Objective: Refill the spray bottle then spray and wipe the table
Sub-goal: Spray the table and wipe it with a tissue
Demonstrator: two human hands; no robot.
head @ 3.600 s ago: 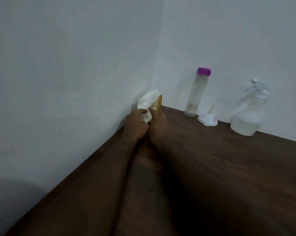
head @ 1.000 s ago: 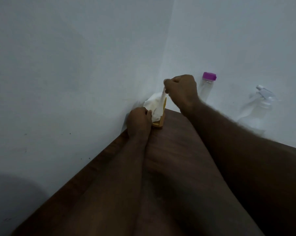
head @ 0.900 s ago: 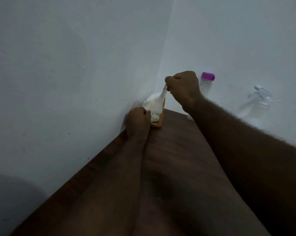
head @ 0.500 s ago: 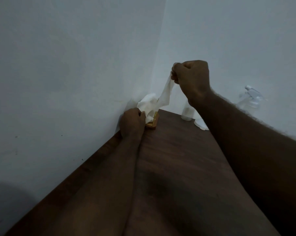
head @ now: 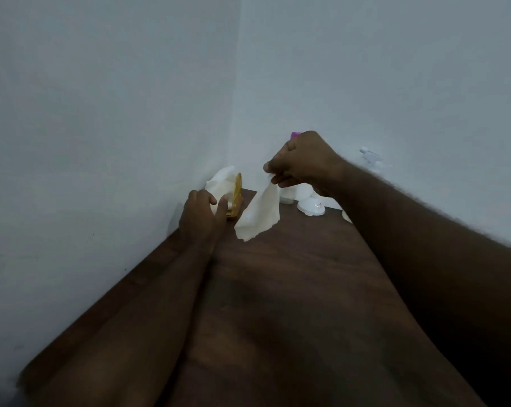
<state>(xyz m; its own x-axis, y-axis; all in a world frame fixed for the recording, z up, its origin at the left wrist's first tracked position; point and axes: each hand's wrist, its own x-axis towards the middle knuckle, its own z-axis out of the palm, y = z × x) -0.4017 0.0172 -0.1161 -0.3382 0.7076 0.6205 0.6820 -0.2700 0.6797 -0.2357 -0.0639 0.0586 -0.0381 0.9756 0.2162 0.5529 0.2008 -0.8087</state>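
Tissue, thin, white and softly creased, is pinched at its top corner by the right hand and hangs free above the dark, wood-grained bench, its lower edge curling. A flat yellow holder is seen upright in the corner at centre frame, with a crumpled white stack of tissues behind it. Half a second earlier the sheet was stretched between holder and hand; it has now been pulled clear, and the hand has been lowered. The right hand is held knuckles up, thumb and forefinger closed on the sheet, the forearm crossing from the lower right. The left hand is laid at the corner with fingers curled round the holder and stack. The spray bottle is placed against the pale wall right of centre, mostly hidden by the forearm; only its white trigger head shows.
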